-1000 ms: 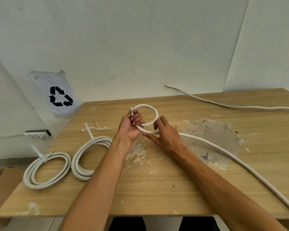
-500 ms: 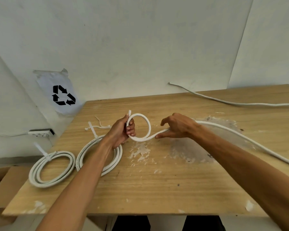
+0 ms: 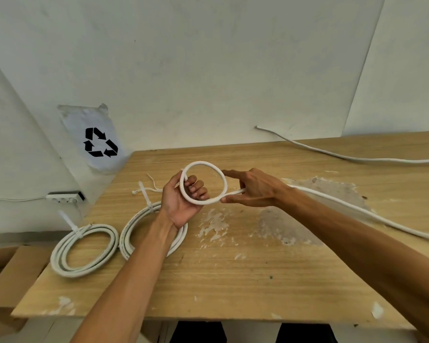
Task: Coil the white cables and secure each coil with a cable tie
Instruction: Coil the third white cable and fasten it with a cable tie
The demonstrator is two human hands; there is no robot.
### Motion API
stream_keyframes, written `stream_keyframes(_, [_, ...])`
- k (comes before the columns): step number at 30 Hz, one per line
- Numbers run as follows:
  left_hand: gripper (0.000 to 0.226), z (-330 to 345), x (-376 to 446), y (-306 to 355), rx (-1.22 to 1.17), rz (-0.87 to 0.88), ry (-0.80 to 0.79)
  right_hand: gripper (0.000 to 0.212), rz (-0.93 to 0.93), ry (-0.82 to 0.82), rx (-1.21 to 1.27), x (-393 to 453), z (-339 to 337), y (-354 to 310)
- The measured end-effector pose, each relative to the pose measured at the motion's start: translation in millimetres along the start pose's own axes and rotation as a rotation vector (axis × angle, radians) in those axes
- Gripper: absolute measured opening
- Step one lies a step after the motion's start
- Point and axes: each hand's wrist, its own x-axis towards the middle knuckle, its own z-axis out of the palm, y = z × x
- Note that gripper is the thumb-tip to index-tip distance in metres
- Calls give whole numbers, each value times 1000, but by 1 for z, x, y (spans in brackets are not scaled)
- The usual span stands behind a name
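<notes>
**First loop formed, the long tail still to wind in**

The left hand (image 3: pixel 183 196) grips the first loop (image 3: pixel 203 183) of the white cable (image 3: pixel 357 211) above the table (image 3: pixel 233 280), fingers curled through the ring. At 3 o'clock of it, the right hand (image 3: pixel 255 189) pinches the cable between thumb and fingers where it leaves the loop, forefinger stretched out along the ring's far side. The tail runs off toward 4 o'clock across the wood.

To do this well, I judge each new turn should match the first in size, fed by the right hand without twist while the left clamps the crossing.

Two tied coils (image 3: pixel 84 248) (image 3: pixel 136 233) lie at 8 o'clock; a second loose cable (image 3: pixel 332 152) lies at 1 o'clock.

No words are readable; a sheet (image 3: pixel 92 134) on the wall at 10 o'clock bears a black recycling symbol.
</notes>
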Motion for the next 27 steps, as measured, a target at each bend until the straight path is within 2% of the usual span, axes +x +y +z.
stream_keyframes(4, [43, 8, -3, 0, -126, 64, -60, 84, 48, 66, 166, 3, 10, -3])
stream_keyframes(8, [46, 14, -3, -5, -109, 125, -69, 80, 105, 67, 172, 7, 16, -6])
stream_keyframes(13, [60, 26, -1, -8, -63, 203, 16, 82, 199, 76, 176, 3, 20, -1])
stream_keyframes(17, [64, 41, 2, 8, 157, 256, 180, 65, 248, -30, 289, -8, 24, 6])
stream_keyframes(19, [64, 42, 1, 24, 298, 272, 233, 65, 266, -115, 349, -19, 19, 20])
stream_keyframes(23, [61, 37, -6, 38, 660, 260, 224, 57, 314, -287, 555, -27, -7, 41])
stream_keyframes(27, [57, 40, -17, 20, 1035, 266, 142, 54, 369, -421, 514, -12, -35, 40])
